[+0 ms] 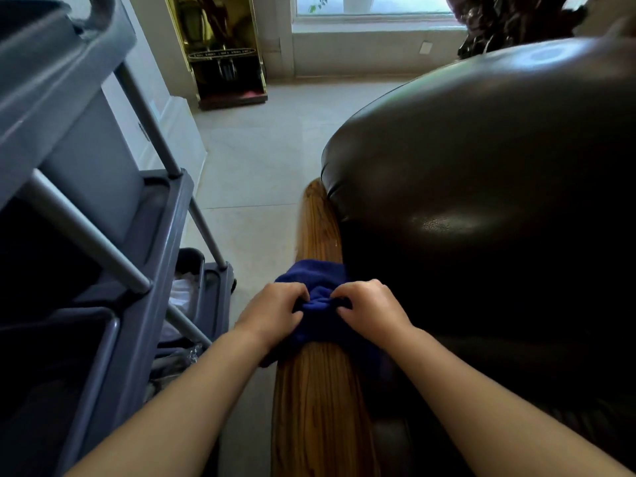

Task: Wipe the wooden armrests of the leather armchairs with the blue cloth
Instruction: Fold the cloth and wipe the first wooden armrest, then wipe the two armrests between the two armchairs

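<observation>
At lower centre, the blue cloth [318, 304] lies bunched on the wooden armrest [320, 401]; it is gripped by the left hand [275, 313] and right hand [370, 309]; so bunched, wood along the edges could be missed; the cloth might slide off the curved top.

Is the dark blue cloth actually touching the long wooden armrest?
Touching. The head view shows the dark blue cloth draped over the long wooden armrest, pressed down by the left hand and right hand.

The armrest [320, 401] is grained, polished wood. The armchair [481, 201] is glossy dark leather. The cloth [320, 294] is soft, matt blue fabric.
</observation>
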Demonstrator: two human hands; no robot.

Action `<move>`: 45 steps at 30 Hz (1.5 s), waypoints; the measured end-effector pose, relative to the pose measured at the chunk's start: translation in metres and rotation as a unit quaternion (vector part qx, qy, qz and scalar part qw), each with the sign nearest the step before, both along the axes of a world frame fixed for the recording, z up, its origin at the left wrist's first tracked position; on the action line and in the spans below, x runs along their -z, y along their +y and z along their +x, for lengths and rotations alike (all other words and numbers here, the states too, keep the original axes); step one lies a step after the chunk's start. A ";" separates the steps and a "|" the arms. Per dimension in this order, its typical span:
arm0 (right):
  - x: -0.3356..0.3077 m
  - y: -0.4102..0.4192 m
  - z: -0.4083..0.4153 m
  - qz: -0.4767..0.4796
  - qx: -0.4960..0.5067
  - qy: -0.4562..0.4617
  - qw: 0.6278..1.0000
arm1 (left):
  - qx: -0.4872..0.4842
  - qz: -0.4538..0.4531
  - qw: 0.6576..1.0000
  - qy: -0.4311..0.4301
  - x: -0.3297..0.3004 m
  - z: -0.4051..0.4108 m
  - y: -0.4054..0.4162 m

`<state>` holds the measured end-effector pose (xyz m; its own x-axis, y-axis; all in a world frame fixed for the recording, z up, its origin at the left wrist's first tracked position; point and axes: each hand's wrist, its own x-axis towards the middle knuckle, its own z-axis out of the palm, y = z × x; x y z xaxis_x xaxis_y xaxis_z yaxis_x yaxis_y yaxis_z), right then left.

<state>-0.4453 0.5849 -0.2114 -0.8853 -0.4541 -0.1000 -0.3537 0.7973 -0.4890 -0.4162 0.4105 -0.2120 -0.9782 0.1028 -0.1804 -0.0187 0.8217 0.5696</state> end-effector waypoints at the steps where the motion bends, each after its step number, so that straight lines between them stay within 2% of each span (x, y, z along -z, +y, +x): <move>1: -0.011 0.003 0.002 -0.026 0.009 -0.029 0.999 | -0.009 0.015 1.000 -0.011 -0.010 0.003 -0.001; 4: -0.041 0.014 0.008 -0.077 0.026 -0.080 0.993 | -0.046 0.056 0.997 -0.023 -0.043 0.011 -0.002; 8: -0.089 0.031 0.020 -0.112 0.028 -0.122 0.986 | -0.046 0.092 0.993 -0.049 -0.096 0.027 0.002; 15: -0.191 0.078 0.062 -0.132 0.042 -0.101 0.985 | -0.008 0.151 0.987 -0.058 -0.204 0.068 0.033; 22: -0.297 0.173 0.123 -0.167 0.074 -0.095 0.979 | 0.071 0.137 0.987 -0.045 -0.314 0.107 0.119; 28: -0.369 0.296 0.194 -0.167 0.085 -0.080 0.979 | 0.137 0.119 0.982 -0.044 -0.385 0.156 0.236; 37: -0.404 0.522 0.310 -0.112 0.100 -0.038 0.988 | 0.177 0.118 0.976 -0.047 -0.406 0.257 0.470; 45: -0.385 0.669 0.352 -0.131 0.150 -0.062 0.978 | 0.231 0.108 0.965 -0.057 -0.388 0.272 0.623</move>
<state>-0.0937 1.2541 0.1732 -0.9712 -0.1995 -0.1302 -0.0474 0.6974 -0.7151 -0.1447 1.0339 0.1763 -0.7947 0.5698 -0.2094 0.2487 0.6202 0.7440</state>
